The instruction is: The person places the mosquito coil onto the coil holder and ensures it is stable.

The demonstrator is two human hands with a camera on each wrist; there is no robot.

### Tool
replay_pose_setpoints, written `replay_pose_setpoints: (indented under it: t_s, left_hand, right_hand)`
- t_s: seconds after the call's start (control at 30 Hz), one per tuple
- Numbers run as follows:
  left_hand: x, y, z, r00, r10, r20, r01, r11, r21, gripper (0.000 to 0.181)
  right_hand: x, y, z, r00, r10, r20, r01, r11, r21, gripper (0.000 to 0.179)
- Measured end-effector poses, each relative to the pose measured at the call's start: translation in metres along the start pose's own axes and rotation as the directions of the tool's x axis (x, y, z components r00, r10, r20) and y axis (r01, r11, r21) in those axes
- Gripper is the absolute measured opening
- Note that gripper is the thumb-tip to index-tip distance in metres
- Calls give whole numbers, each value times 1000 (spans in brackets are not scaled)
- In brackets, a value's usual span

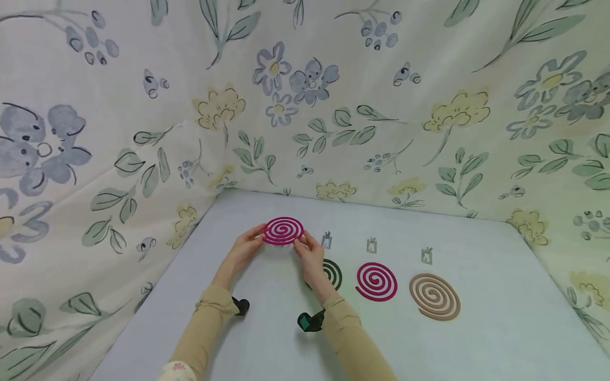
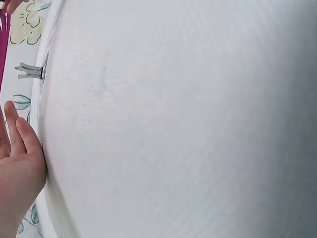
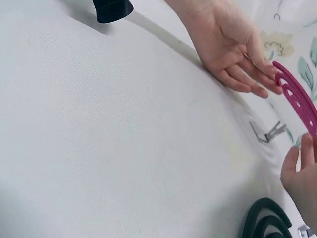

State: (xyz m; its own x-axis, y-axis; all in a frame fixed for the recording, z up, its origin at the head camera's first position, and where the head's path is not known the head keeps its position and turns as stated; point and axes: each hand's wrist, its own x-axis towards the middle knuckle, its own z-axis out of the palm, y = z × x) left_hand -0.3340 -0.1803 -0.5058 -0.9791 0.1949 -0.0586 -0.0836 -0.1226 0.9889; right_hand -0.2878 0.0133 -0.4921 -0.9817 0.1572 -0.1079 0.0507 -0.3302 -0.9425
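Observation:
Between both hands a magenta mosquito coil (image 1: pixel 281 243) is held off the table, near its far left part. My left hand (image 1: pixel 244 247) pinches its left edge between thumb and fingers, seen more closely in the right wrist view. On the opposite edge, my right hand (image 1: pixel 312 256) grips with thumb and fingers. Beneath the held coil, a small metal coil stand (image 3: pixel 267 133) with upright prongs shows in the right wrist view. A dark green coil (image 1: pixel 339 276) lies partly hidden behind my right wrist.
Another magenta coil (image 1: pixel 395 283) and a tan coil (image 1: pixel 455 304) lie flat to the right. Behind the coils is a row of metal stands: one stand (image 1: pixel 326 241), a second stand (image 1: pixel 371 245) and a third stand (image 1: pixel 427 256). A floral cloth (image 1: pixel 305 159) surrounds the white table (image 1: pixel 500 317).

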Motion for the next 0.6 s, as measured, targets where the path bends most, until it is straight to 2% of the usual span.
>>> replay_pose_setpoints:
  t_s: [0.17,0.23,0.6]
  left_hand:
    - [-1,-3,2,1000,-19,-24,18,999,-26,51]
    - [-1,-4,2,999,-21,-30,19,999,-42,51]
    - [2,-2,10,999,-30,-43,30,999,-11,51]
  right_hand:
    - [0,10,-1,999,29,25,-29,999,-15,52]
    - [1,13,-1,999,33,17,-33,999,-14,53]
    - [4,15,-2,998,46,-33,-46,999,-9,53]
